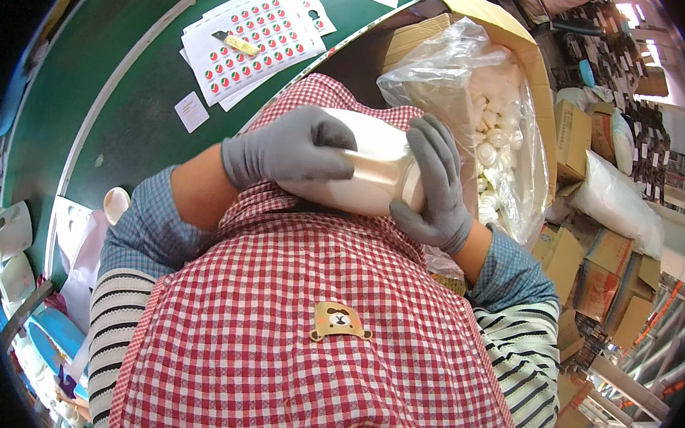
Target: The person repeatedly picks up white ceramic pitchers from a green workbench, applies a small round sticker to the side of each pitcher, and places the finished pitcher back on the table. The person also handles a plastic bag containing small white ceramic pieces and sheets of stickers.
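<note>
Across my lap, over a red checked apron point(315, 283), lies a white plastic bottle point(375, 173) tilted on its side. My left hand point(293, 150), in a grey glove, is closed around its left part with the fingers curled over the top. At the other end my right hand point(437, 184), gloved the same way, wraps the narrower end with its thumb below and fingers above. That end is partly hidden by the glove, so I cannot tell whether a cap is on it.
On the green table point(151, 65) lie sticker sheets point(253, 67), a utility knife point(237, 43) and a small white card point(192, 112). To the right stands a cardboard box point(547, 132) lined with clear plastic, holding several white plastic parts point(489, 154). White containers point(13, 233) stand far left.
</note>
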Motion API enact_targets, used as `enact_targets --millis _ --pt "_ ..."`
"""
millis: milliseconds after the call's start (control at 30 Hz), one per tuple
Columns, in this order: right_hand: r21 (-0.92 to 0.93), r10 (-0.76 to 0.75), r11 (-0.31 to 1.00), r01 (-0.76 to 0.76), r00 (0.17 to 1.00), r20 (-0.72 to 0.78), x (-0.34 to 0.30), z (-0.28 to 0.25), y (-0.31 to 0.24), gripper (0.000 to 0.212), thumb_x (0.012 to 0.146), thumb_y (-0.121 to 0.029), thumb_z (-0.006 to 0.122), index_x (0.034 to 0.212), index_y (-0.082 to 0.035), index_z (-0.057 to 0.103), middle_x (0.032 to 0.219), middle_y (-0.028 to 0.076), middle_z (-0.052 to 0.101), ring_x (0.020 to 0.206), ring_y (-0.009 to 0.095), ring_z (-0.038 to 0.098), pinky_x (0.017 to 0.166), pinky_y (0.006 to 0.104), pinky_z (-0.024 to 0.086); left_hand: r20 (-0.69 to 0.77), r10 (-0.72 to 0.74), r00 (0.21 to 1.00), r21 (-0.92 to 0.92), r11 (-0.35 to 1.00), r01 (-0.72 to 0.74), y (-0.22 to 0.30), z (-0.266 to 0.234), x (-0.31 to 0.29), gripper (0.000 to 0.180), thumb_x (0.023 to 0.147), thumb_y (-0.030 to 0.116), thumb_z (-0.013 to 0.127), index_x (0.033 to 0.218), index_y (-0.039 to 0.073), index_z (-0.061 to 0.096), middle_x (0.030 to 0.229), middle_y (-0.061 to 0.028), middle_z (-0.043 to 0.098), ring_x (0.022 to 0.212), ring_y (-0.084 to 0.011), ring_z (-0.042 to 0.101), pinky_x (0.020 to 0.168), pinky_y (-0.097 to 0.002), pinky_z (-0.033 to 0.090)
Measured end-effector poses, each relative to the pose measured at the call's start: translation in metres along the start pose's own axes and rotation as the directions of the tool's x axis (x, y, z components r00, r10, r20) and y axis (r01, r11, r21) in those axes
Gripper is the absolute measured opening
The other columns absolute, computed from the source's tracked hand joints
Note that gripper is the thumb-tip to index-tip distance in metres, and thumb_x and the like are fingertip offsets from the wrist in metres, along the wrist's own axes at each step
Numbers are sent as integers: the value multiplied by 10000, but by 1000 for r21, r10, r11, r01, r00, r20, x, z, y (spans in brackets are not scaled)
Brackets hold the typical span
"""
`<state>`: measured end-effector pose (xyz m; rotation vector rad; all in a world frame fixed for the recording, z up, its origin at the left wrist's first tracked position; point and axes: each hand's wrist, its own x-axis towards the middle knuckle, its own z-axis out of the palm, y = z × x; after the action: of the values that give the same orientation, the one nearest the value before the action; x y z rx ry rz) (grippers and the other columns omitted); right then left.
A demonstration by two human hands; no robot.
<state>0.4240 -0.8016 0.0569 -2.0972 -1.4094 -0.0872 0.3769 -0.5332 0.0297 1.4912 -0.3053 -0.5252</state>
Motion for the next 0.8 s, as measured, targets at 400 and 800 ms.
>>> enact_targets --millis 400,800 --pt "49 -353 935 350 916 190 29 -10 3 743 597 -293 773 1286 -76 598 1395 162 514 1292 405 485 1070 576 383 254 183 950 48 978 -202 -47 -63 66 298 659 39 796 927 82 674 868 -100 633 752 -256 625 637 -332 503" --pt "77 500 864 -498 866 -1 -20 -6 -12 896 850 -397 677 1529 -24 227 1557 249 231 1442 384 254 1165 480 230 -163 -74 984 -52 996 67 8 31 12 173 810 154 689 863 -11 684 663 -9 614 573 -65 554 520 -216 440"
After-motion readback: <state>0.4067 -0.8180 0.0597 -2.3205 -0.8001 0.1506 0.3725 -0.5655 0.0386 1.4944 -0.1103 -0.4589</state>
